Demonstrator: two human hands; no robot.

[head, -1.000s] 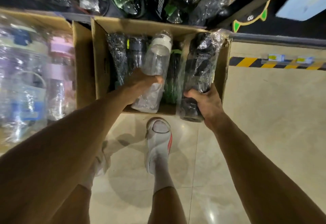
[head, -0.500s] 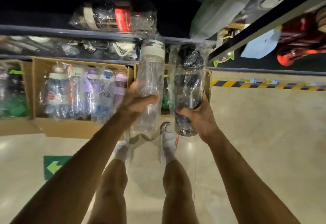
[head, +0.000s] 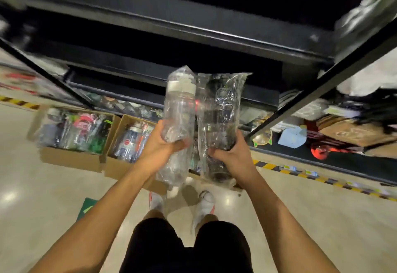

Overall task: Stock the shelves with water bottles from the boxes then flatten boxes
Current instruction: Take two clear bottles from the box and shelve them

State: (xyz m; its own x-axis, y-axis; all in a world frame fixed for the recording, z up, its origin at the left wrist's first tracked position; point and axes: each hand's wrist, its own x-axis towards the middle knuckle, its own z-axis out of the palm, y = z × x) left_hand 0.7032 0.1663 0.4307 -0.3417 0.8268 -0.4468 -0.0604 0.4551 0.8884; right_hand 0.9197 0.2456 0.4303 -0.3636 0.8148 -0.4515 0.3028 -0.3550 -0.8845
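Standing in front of the black shelving unit (head: 193,29), with both arms stretched toward it. Gripping in the left hand (head: 160,145) a clear water bottle (head: 179,109) with a white cap, sealed in thin plastic wrap; fingers (head: 179,144) curled firmly round its lower half. Gripping in the right hand (head: 231,154) a dark water bottle (head: 219,120), also in crinkled plastic wrap, fingers curled round its lower part.

Holding both bottles upright, side by side, wraps touching, lifted in the air in front of the shelving unit and below its upper dark shelf.

Down at the foot of the shelving unit, toward its left end: an open cardboard box (head: 71,161) on the floor (head: 311,219), and just beside it a second cardboard box (head: 116,168), both full of wrapped bottles with coloured caps. Along the base of the shelving unit, yellow-black hazard tape (head: 300,175). Farther back from the shelving unit, near the white shoes (head: 205,204), a green floor sticker (head: 87,208). Much motion blur, so no label readable.
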